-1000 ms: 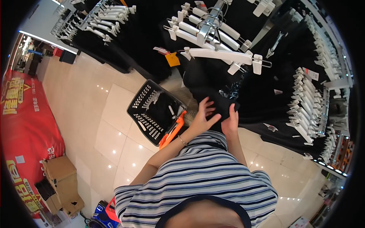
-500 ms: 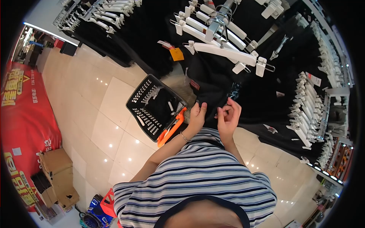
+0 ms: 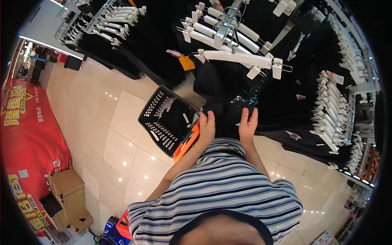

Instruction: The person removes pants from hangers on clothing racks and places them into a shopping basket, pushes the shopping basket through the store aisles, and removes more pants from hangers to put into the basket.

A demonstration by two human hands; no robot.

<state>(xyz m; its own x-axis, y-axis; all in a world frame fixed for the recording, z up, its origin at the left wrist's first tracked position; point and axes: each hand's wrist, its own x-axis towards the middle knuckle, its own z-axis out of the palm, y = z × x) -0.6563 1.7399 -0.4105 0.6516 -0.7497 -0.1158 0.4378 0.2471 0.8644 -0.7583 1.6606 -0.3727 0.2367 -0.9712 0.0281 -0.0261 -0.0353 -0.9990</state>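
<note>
A black garment (image 3: 222, 108) stretches between my two hands below the front white clip hanger (image 3: 237, 57). Its exact kind is hard to make out against the dark clothes behind. My left hand (image 3: 207, 124), with a bracelet at the wrist, grips its left edge, thumb on top. On the other side my right hand (image 3: 247, 124) pinches the right edge, fingers pointing up. Shiny clear plastic (image 3: 252, 96) lies just beyond the right hand. Left of my left hand sits a black shopping basket (image 3: 152, 116) with an orange handle (image 3: 187, 143) and dark items inside.
Racks of dark clothes on white hangers (image 3: 326, 110) rise in front and to the right. An orange tag (image 3: 186, 63) hangs at the front rack. Cardboard boxes (image 3: 69, 183) and a red banner (image 3: 32, 134) are at the left, on pale floor tiles (image 3: 118, 151).
My hands have moved further apart, spreading the black fabric between them. The red label seen on the garment before is out of sight. My view has shifted slightly.
</note>
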